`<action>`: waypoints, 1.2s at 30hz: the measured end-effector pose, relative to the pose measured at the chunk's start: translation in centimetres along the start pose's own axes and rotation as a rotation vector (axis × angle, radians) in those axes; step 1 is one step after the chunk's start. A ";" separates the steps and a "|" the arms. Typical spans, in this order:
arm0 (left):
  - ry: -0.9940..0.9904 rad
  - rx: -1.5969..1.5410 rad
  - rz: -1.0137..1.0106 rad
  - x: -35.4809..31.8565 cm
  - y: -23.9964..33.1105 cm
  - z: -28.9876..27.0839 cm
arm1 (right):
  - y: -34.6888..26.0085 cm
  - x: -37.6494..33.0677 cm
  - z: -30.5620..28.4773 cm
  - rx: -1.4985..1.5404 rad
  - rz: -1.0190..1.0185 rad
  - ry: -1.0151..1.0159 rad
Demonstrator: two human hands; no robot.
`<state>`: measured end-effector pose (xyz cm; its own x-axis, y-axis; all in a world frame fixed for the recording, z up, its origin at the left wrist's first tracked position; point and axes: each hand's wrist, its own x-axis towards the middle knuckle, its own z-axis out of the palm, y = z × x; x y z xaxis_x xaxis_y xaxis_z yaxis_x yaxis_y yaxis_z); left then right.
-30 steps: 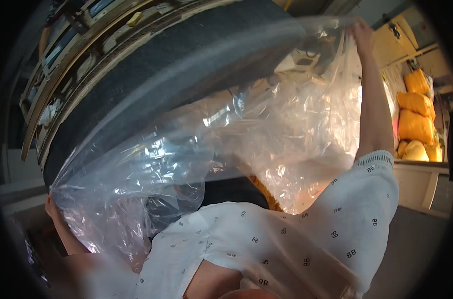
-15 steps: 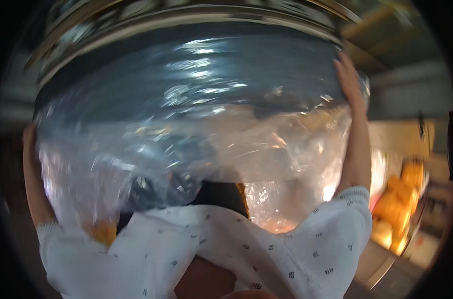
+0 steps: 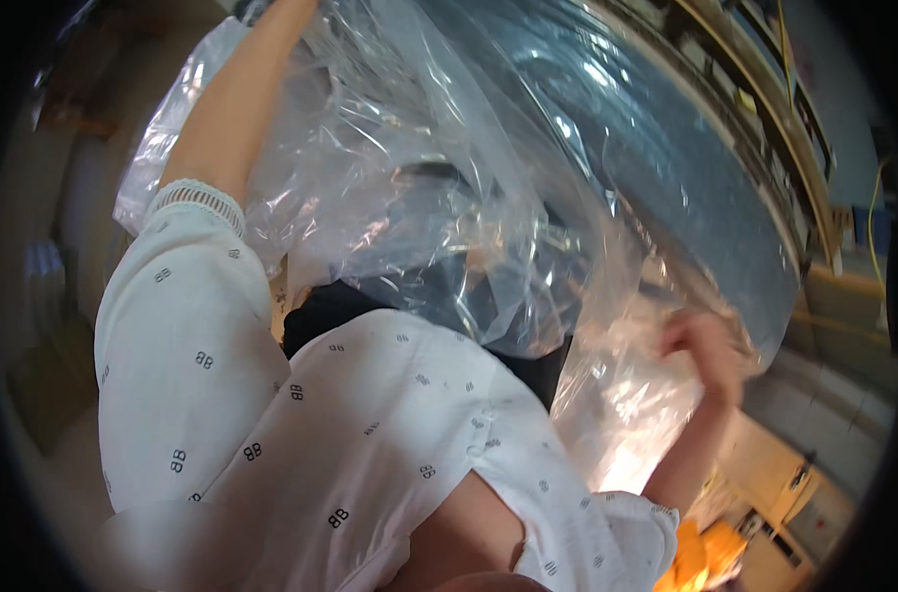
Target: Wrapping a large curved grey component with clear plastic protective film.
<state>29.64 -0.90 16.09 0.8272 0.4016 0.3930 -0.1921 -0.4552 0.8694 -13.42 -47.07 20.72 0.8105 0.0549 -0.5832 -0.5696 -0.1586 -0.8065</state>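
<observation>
A large sheet of clear plastic film (image 3: 390, 128) lies in loose, shiny folds in front of me and hangs down over my dark-clad lap. Under part of it, toward the upper right, shows a wide blue-grey surface (image 3: 656, 128) with glints on it. My left arm stretches up across the film's left part to the top edge, and the hand itself is cut off there. My right hand (image 3: 704, 345) is at the film's right side, near the lower end of the blue-grey surface. Motion smears its bent fingers, so whether they grip the film cannot be told.
Long wooden rails or shelf edges (image 3: 765, 109) run along the far right side. A yellow cord (image 3: 872, 212) hangs at the right. Orange bundles (image 3: 706, 555) lie at the lower right, beside a pale board (image 3: 770, 474).
The view has turned, so the blue-grey surface now slants to the upper right. My left arm has reached farther up and forward. My right hand has come lower, with fingers bent.
</observation>
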 end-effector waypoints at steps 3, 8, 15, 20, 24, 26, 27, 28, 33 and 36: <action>-0.001 -0.009 0.083 2.8 -2.9 2.5 | 5.5 2.2 11.4 0.090 0.312 -0.483; -0.018 0.063 0.190 5.7 -7.2 2.6 | 4.2 5.4 18.5 0.126 -0.441 0.115; -0.162 -0.088 0.221 0.4 -2.9 2.8 | 0.3 -12.3 2.3 0.912 -1.395 0.433; -0.335 -0.332 0.146 -2.9 0.7 3.0 | 7.6 -23.9 -5.1 0.470 -0.906 1.233; -0.412 -0.175 0.207 -3.0 0.8 0.1 | 6.5 -11.0 1.0 -0.892 -0.387 1.193; -0.459 -0.119 0.234 -3.7 1.0 -0.1 | 6.9 -11.6 2.9 -0.851 -0.217 1.175; -0.489 -0.117 0.229 -3.2 0.6 -0.3 | 6.8 -11.8 3.4 -0.725 -0.252 1.199; -0.518 -0.113 0.227 -2.7 0.5 0.0 | 6.8 -12.1 3.8 -0.596 -0.289 1.221; -0.462 -0.147 0.118 -2.2 -0.8 1.2 | -1.8 -16.1 3.9 -1.253 -0.673 1.758; -0.440 -0.228 0.043 -2.1 -1.2 1.0 | -1.1 -14.3 4.0 -1.288 -0.314 1.442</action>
<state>28.72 -2.02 13.93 0.9511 -0.0098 0.3086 -0.3005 -0.2585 0.9181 -24.95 -43.76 29.59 0.7142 -0.3877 0.5828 -0.5253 -0.8472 0.0802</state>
